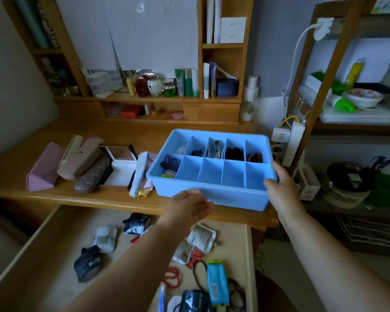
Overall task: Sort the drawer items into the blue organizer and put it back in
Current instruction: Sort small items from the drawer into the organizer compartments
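The blue organizer (214, 194) stands on the desk near its front edge, divided into several compartments. Hair ties and clips fill the back row and the front left cell; the other front cells are bare. My right hand (279, 183) grips the organizer's right front corner, thumb over the rim. My left hand (190, 204) hovers palm up just in front of the organizer's front wall, fingers relaxed, holding nothing. Below, the open drawer (43, 255) holds loose sachets, a blue packet (217, 282), red beads, cords and dark pouches.
Left of the organizer on the desk (88, 200) lie a pink case (44, 168), brown glasses cases, a small white box and cloths. Bottles and jars line the shelf behind. A power strip (294, 143) and a cluttered rack stand to the right.
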Tool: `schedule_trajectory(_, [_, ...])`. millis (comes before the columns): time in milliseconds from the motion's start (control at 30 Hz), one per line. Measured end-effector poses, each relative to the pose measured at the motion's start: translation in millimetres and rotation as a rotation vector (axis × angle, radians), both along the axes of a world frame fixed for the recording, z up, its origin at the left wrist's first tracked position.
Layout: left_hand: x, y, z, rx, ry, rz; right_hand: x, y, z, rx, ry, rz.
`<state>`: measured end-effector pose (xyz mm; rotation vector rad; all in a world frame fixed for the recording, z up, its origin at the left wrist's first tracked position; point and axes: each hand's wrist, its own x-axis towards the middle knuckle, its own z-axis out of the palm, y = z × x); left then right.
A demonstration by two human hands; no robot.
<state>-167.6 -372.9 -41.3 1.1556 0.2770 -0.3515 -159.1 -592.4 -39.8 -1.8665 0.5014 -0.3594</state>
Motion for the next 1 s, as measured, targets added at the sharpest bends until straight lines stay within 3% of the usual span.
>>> schedule_trajectory(100, [-21, 43, -33, 0.325, -0.062, -0.095, -33, 14, -10, -0.478, -0.262, 0.002])
schedule_trajectory(200, [-51, 86, -78, 0.613, -0.054, -0.057, -77, 42, -38, -0.776, -0.507, 0.262])
schedule_trajectory(267, [-71, 109, -104, 0.767, -0.054, -0.006, -100, 63, -66, -0.751, -0.352, 0.538])
schedule_trajectory(333, [-87, 122, -121, 0.880, -0.054, 0.005, -113, 83, -88, -0.697, 0.001, 0.757])
schedule_trajectory(500, [-97, 133, -133, 1.074, -0.088, -0.027, -99, 107, -120, -0.906, 0.465, 0.698])
schedule_trajectory(633, [-93, 130, -135, 1.168, -0.135, -0.087, -91, 112, -135, -0.774, 0.640, 0.671])
schedule_trajectory(767, [-68, 106, -132, 1.236, -0.334, -0.239, -90, 105, -140, -0.474, 0.520, 0.560])
schedule_trajectory(900, [-32, 74, -130, 1.325, -0.259, -0.312, -88, 98, -135, -0.067, 0.472, 0.458])
schedule_trajectory(1000, [-17, 56, -132, 1.515, -0.165, -0.445, -89, 95, -134, -0.160, 0.563, 0.595])
